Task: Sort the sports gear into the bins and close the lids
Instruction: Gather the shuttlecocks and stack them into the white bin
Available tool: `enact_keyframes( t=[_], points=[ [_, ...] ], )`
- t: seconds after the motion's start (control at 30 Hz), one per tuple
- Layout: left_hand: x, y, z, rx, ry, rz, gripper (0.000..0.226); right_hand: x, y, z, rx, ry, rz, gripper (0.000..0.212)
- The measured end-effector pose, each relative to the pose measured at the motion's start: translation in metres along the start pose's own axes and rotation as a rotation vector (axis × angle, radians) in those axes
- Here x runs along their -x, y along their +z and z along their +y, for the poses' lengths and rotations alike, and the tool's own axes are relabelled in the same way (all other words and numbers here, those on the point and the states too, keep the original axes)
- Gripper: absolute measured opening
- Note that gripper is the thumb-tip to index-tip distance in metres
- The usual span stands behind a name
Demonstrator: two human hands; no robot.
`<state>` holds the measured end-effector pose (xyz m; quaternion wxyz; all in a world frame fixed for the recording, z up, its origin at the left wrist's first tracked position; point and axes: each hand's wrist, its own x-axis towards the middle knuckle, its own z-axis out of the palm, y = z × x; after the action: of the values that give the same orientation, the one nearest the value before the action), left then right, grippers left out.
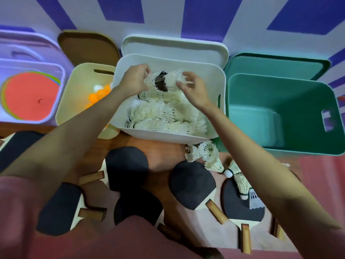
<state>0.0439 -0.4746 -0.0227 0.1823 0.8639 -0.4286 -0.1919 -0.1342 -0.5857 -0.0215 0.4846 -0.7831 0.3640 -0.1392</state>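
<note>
My left hand (135,79) pinches a bunch of shuttlecocks (164,81) above the white bin (211,71); my right hand (194,88) hovers spread beside them. Released unevenly, I judge some could bounce out onto the bench (164,154).

Four open bins stand in a row: a lilac bin (59,94) holding coloured discs (29,99), a cream bin (74,94) with orange balls (97,98), a white bin (211,75) full of shuttlecocks (164,116), and an empty green bin (280,101). Black paddles (192,186) lie on the tabletop (162,156).
</note>
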Motion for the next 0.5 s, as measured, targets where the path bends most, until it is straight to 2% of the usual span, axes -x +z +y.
enact_keyframes(
  t=[0.17,0.33,0.5],
  points=[
    [-0.018,0.021,-0.014,-0.104,-0.067,-0.089,0.048,-0.009,0.019,0.025,0.213,-0.002,-0.149,0.044],
    [-0.015,0.027,-0.022,-0.131,-0.098,-0.148,0.052,-0.010,0.030,0.034,0.356,0.007,-0.321,0.047],
    [-0.006,0.024,-0.020,-0.162,-0.125,-0.200,0.056,-0.002,0.021,0.030,0.442,-0.056,-0.291,0.047]
  ],
)
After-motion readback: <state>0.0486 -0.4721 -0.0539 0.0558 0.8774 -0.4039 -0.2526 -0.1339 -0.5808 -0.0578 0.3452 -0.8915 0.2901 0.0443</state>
